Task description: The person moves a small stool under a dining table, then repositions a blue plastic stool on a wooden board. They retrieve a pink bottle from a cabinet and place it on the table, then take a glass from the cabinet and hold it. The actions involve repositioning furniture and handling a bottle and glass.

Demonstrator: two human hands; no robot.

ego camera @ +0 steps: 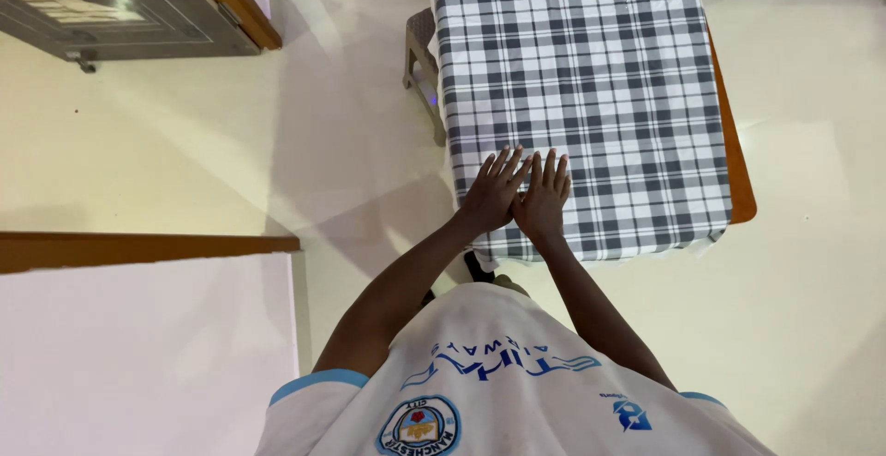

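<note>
A table covered with a grey and white checked cloth stands in front of me. Both my hands rest flat on the cloth near its front left corner. My left hand lies palm down with fingers spread, and my right hand lies beside it, touching it. Neither hand holds anything. The wooden tabletop edge shows at the right under the cloth.
A grey plastic stool stands at the table's left side. A wooden-framed door is at the top left. A wall with a wooden rail runs along the left. The floor is pale and glossy.
</note>
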